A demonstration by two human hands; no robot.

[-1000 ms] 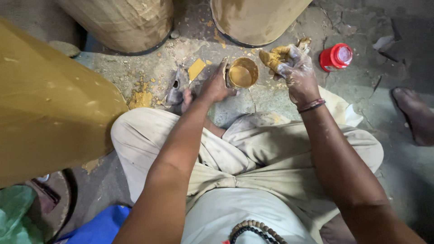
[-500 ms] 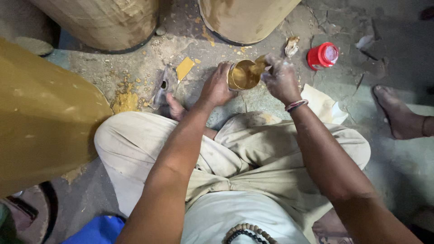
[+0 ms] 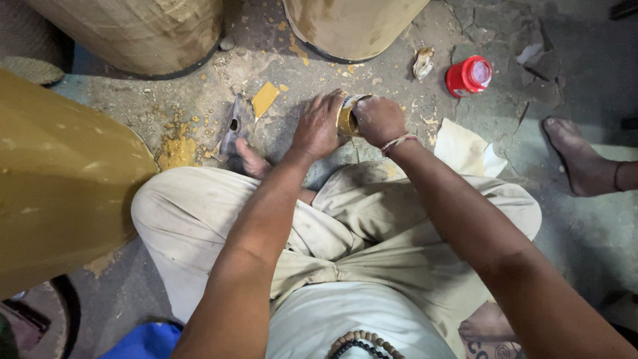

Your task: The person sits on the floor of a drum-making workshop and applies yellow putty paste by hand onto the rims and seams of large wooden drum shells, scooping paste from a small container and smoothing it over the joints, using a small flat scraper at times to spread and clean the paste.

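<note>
I sit cross-legged on a rough floor. A small brass-coloured can (image 3: 347, 118) is tipped between my hands just beyond my knees. My left hand (image 3: 319, 125) grips its side from the left. My right hand (image 3: 379, 119), with a thread band at the wrist, is closed over its open end, and whether it holds anything inside is hidden. A crumpled rag (image 3: 423, 62) smeared with yellow paste lies on the floor beyond the can.
A red lidded jar (image 3: 469, 75) stands at the far right. Two large drums (image 3: 133, 30) stand at the back and a yellow curved vessel (image 3: 60, 186) fills the left. A metal blade (image 3: 232, 129) lies by my foot. Another person's bare foot (image 3: 581, 159) rests at the right.
My right hand has put down the paste-smeared rag, which now lies on the floor, and has closed over the can's mouth. The can has tipped sideways between both hands.
</note>
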